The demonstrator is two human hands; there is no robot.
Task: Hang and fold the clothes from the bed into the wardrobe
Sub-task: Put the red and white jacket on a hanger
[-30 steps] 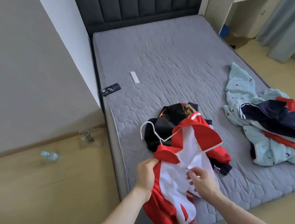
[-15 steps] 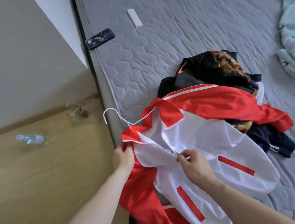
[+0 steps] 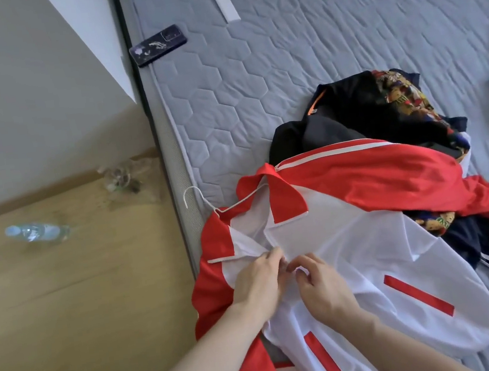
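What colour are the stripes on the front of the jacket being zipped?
Red, on the white front of the jacket, clearest in the head view.

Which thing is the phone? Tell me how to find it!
Start at the big grey quilted mattress and follow its left edge toward the top of the picture. Right on that edge lies the phone, a flat dark rectangle with pale squiggly drawings on it. The white strip nearby is plain, narrow and pale, so the dark patterned one is the phone.

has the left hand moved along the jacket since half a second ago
Yes. The left hand has left the red shoulder near the hanger and come in to the zip, beside the right hand.
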